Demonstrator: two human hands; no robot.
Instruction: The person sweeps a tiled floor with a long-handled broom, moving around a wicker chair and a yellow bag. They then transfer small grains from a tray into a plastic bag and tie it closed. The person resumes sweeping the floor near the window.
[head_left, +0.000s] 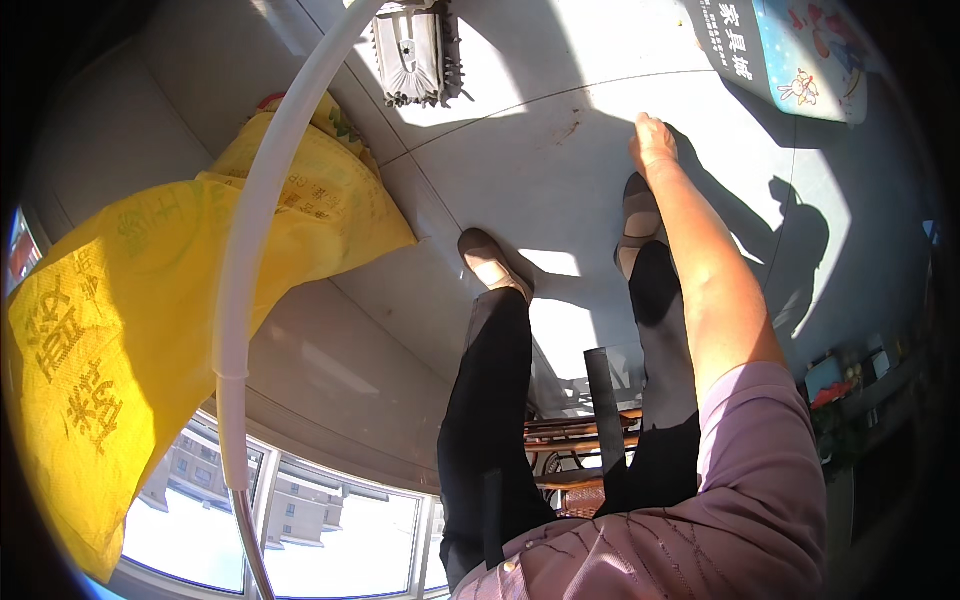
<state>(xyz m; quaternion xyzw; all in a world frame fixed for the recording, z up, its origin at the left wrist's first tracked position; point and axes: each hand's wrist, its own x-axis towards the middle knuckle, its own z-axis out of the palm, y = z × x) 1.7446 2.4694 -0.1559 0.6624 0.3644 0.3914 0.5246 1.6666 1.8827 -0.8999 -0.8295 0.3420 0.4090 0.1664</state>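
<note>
My right hand (653, 142) reaches down past my right shoe (640, 210), its fingers bunched and pointing towards the floor. Whether anything small is between the fingertips cannot be seen. My left hand is out of view. On the left, a mop handle (255, 210), white plastic with a metal tube at its lower end, curves through the view. At the top lies a grey mop head (409, 56) with chenille tufts along its edges. Partly behind the handle hangs or lies a yellow woven plastic sack (172, 262) bearing printed writing.
A printed panel or bag (802, 67) with writing and cartoon figures is at the upper right. Brown smears (571, 127) mark the tiled floor (502, 172). Windows (337, 540) line the lower left. Wooden seat slats (577, 435) show between my legs.
</note>
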